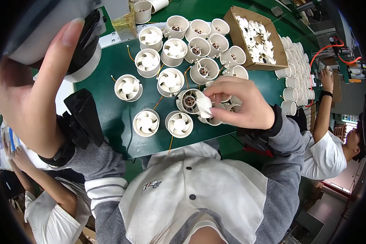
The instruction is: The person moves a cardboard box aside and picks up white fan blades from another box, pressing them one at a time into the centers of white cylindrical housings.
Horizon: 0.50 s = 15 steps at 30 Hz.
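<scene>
My right hand (244,101) pinches a white fan impeller (203,105) between thumb and fingers. The impeller is tilted, beside the open mouth of a round white fan housing (188,100) that shows a copper-wound motor inside. Close to the camera, my left hand (32,93) is raised with its thumb stretched upward. It is beside a large grey and black object (83,49) whose kind I cannot make out, and its other fingers are mostly hidden. Left of my right hand stand several housings with impellers in them, such as a finished-looking fan (146,123).
Several housings (198,48) with bare motors stand farther back. A cardboard box (251,66) of loose white impellers is beyond them, with rows of white housings (290,94) to its right. Thin orange wires lie on the green table (122,118). Co-workers (327,150) are on both sides.
</scene>
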Each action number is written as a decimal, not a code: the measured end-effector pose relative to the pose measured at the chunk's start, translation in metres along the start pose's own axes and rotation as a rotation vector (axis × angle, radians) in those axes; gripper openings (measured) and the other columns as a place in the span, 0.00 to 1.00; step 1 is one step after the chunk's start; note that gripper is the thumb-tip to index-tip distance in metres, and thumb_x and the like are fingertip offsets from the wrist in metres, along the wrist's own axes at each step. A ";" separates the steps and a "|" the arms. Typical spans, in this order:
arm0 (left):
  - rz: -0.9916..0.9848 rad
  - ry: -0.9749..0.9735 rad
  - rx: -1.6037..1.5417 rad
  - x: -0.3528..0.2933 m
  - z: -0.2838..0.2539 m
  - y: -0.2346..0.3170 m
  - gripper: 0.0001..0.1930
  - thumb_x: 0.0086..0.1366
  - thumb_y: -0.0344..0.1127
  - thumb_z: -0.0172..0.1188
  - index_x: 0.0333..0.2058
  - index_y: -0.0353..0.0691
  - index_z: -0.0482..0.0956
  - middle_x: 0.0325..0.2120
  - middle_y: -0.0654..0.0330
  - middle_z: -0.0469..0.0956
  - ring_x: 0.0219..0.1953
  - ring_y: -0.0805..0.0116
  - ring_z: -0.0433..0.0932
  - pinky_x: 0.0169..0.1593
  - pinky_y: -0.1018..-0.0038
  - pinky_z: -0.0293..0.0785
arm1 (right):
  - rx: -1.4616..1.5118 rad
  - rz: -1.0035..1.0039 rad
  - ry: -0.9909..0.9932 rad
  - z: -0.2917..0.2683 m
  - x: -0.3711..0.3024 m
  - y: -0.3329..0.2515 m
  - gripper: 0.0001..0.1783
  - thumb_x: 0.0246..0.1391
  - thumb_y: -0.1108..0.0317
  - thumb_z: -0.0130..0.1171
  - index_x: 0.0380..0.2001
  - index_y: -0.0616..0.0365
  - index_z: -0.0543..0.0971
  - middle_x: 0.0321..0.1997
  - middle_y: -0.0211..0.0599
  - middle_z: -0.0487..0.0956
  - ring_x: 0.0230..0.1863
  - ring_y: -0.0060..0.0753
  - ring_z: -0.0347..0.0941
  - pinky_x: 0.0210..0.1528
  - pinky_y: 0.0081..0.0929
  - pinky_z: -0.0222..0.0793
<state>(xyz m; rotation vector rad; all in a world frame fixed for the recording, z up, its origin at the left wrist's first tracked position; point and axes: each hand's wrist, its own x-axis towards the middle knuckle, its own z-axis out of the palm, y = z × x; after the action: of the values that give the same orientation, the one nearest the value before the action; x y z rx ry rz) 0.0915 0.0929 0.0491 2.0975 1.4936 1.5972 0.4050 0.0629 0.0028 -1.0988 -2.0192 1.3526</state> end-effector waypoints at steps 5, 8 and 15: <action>-0.055 -0.085 -0.339 0.004 0.007 0.038 0.14 0.45 0.27 0.65 0.32 0.29 0.75 0.29 0.56 0.76 0.31 0.72 0.75 0.39 0.81 0.68 | -0.678 -0.139 -0.087 0.023 0.018 0.007 0.10 0.36 0.72 0.58 0.28 0.62 0.74 0.28 0.37 0.71 0.29 0.38 0.69 0.31 0.32 0.64; -0.043 -0.089 -0.317 0.003 0.003 0.034 0.14 0.45 0.27 0.65 0.32 0.29 0.75 0.29 0.56 0.76 0.31 0.72 0.74 0.38 0.81 0.68 | -0.830 -0.152 -0.100 0.033 0.025 0.006 0.11 0.35 0.72 0.58 0.27 0.62 0.74 0.27 0.38 0.71 0.29 0.40 0.68 0.30 0.34 0.64; -0.036 -0.093 -0.260 0.001 0.000 0.022 0.13 0.45 0.27 0.65 0.31 0.29 0.75 0.28 0.57 0.76 0.30 0.73 0.74 0.38 0.81 0.67 | -0.830 -0.145 -0.095 0.034 0.034 0.001 0.11 0.34 0.72 0.58 0.27 0.62 0.74 0.26 0.39 0.69 0.28 0.42 0.68 0.30 0.35 0.64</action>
<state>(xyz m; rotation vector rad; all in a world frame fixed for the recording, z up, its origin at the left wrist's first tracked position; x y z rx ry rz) 0.1052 0.0817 0.0630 1.9609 1.2139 1.5628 0.3612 0.0725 -0.0132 -1.1710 -2.7596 0.4704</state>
